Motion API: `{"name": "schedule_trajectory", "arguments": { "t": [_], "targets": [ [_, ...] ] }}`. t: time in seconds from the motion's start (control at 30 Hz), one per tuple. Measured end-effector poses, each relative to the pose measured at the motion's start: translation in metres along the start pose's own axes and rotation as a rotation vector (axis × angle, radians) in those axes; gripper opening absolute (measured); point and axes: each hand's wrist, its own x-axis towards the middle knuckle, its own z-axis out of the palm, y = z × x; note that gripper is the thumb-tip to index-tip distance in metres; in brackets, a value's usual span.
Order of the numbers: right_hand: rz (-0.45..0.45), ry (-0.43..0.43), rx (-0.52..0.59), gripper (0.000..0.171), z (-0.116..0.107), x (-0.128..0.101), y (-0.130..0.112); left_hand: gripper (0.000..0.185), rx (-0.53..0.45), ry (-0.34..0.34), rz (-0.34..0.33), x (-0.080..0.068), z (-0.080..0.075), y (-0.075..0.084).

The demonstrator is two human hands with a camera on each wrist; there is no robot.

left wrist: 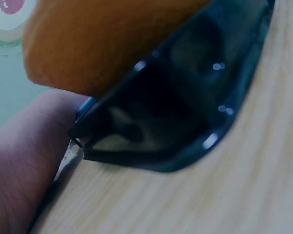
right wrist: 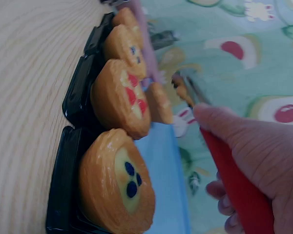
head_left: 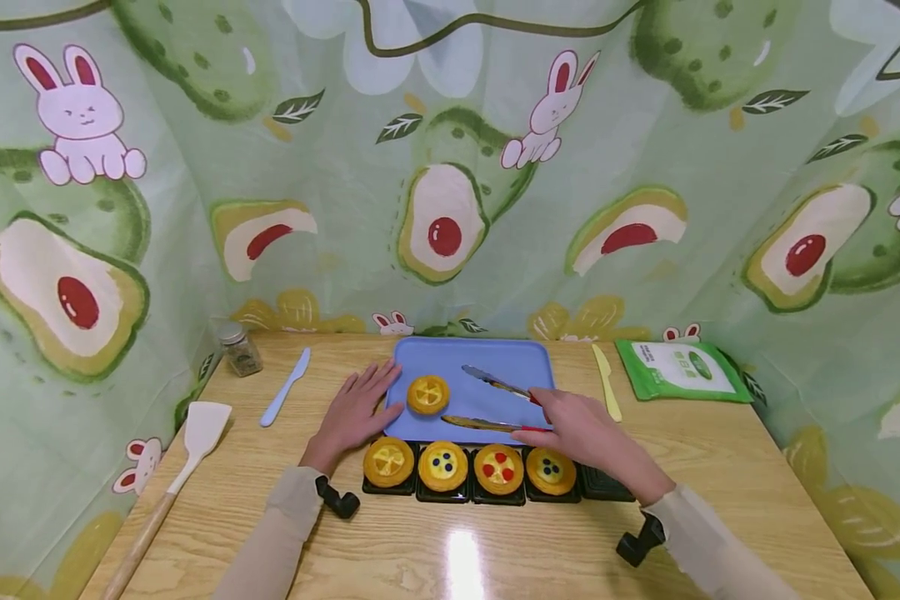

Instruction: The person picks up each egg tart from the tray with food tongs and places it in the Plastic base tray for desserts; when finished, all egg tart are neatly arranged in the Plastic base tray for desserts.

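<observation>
In the head view my right hand (head_left: 581,425) grips tongs (head_left: 480,424) by their red handles. The tongs' two arms stand spread over a blue tray (head_left: 495,358). On the tray's left part lies an egg tart (head_left: 427,395) with a pale segmented top, just left of the tongs' tips and not between them. My left hand (head_left: 356,410) lies with straight fingers at the tray's left edge, thumb over the rim. The right wrist view shows the thumb on the red handle (right wrist: 234,180). A blurred tart (left wrist: 102,44) in a black case (left wrist: 156,117) fills the left wrist view.
Before the tray stand several black cases with tarts, one with red dots (head_left: 498,469). Another case (head_left: 606,487) is partly under my right wrist. Around lie a spatula (head_left: 202,425), blue knife (head_left: 285,387), yellow knife (head_left: 607,382), shaker jar (head_left: 240,350) and green packet (head_left: 682,371).
</observation>
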Motion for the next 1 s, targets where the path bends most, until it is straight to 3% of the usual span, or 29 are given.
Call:
{"name": "schedule_trajectory", "arguments": {
  "t": [0.17,0.43,0.73,1.0],
  "targets": [
    [-0.039,-0.069,-0.056,0.063,0.01,0.025,-0.001,0.076,0.002,0.005,0.012,0.0,0.001,0.0],
    [-0.08,-0.165,-0.054,0.071,0.025,0.055,-0.003,0.075,0.016,0.005,0.014,0.0,0.002,0.0],
    [-0.036,-0.224,-0.005,0.072,0.039,0.067,-0.002,0.076,0.013,-0.005,0.01,0.001,0.0,0.002],
    [-0.069,-0.249,0.019,0.066,0.044,0.075,-0.001,0.077,0.034,-0.009,-0.001,0.001,0.001,-0.003]
  ]
}}
